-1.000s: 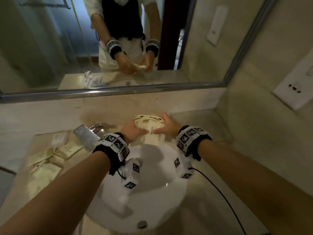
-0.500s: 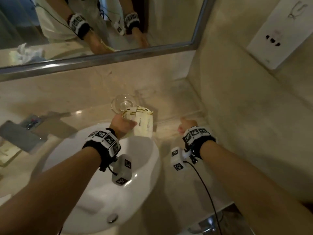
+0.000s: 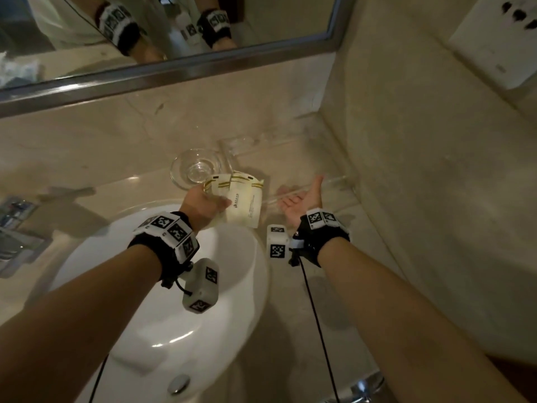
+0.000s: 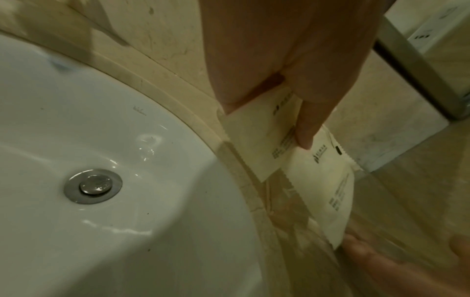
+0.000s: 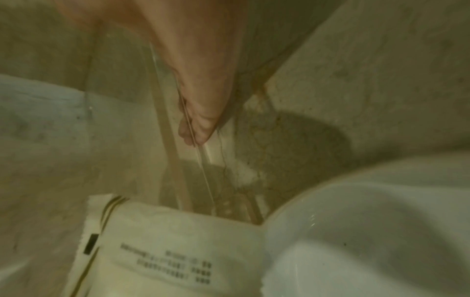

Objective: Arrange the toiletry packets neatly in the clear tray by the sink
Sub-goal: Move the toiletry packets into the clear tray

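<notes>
Several cream toiletry packets (image 3: 243, 202) with gold stripes hang fanned from my left hand (image 3: 203, 205), just past the sink's right rim. In the left wrist view, thumb and fingers (image 4: 305, 128) pinch the packets (image 4: 328, 188) at one end. The clear tray (image 3: 334, 179) lies on the counter in the corner, hard to see, with nothing visible in it. My right hand (image 3: 302, 196) is palm up with straight fingers at the tray's near edge. In the right wrist view a fingertip (image 5: 201, 124) touches the tray's clear wall, and the packets (image 5: 178, 251) are close below.
A small glass bowl (image 3: 196, 170) stands just left of the tray, behind the packets. The white sink basin (image 3: 162, 286) with its drain (image 4: 92, 185) fills the near left. Walls close in at right and a mirror (image 3: 174, 33) at back. A chrome tap (image 3: 17, 228) is at far left.
The view swung right. My right hand let go of the packets, moved to the tray and opened. My left hand carried the packets right, up to the tray's left end.
</notes>
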A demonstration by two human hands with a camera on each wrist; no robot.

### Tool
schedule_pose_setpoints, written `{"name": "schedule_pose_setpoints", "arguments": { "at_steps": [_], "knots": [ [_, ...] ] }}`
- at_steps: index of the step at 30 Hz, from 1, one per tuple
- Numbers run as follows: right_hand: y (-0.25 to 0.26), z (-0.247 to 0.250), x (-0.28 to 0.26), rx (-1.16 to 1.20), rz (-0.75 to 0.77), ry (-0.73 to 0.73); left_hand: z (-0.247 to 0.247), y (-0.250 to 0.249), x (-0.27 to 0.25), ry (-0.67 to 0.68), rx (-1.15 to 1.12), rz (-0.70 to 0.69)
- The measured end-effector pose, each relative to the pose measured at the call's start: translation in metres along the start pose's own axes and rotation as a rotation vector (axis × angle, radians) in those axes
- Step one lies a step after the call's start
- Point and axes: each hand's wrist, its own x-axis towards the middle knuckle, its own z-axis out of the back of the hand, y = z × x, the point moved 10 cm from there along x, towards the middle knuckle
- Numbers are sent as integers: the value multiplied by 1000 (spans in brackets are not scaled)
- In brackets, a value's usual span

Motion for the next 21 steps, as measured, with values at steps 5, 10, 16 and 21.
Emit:
{"name": "schedule_pose_setpoints", "arguments": {
  "at_steps": [5, 10, 16, 21],
  "knots": [
    [-2, 2, 6, 18, 7, 28, -3, -3, 3, 6, -16, -4],
    [-3, 6, 6, 22, 1, 40, -1, -6, 4, -3, -33, -24],
    [-8, 13, 6, 17, -8, 67, -4, -2, -3, 8, -36, -26],
    [-9, 21, -2, -11, -5, 69, -6, -5, -10, 15, -32, -36]
  ]
}}
